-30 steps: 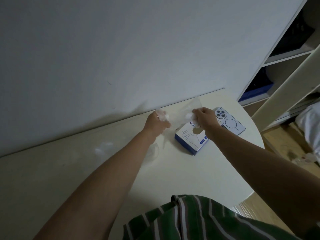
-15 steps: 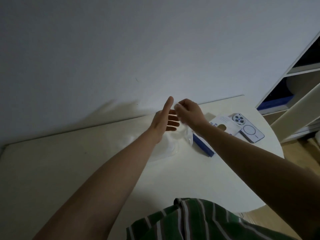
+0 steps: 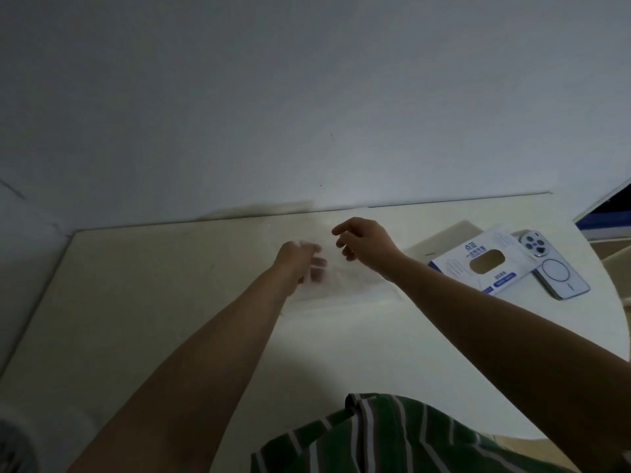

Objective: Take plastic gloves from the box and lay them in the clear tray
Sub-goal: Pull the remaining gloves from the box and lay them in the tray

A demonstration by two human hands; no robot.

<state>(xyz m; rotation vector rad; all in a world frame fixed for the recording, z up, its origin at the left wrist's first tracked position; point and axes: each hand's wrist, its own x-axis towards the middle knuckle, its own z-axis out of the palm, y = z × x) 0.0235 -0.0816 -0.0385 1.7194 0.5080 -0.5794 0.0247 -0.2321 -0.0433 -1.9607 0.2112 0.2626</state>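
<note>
Because the glove [image 3: 319,268] is thin clear film, lying blurred over the tray [image 3: 372,291] left of the box [image 3: 454,268], it could cling to your fingers and drag back out when you pull away. Its long axis seems to run toward the box, along the tray; I cannot tell which end is the cuff. Your left grip [image 3: 300,262] touches it, too blurred to judge. Your right grip [image 3: 365,244] hangs slack and holds nothing.

smooth matt table [image 3: 170,302], glossy card box [image 3: 454,268], clear plastic tray [image 3: 362,288].
</note>
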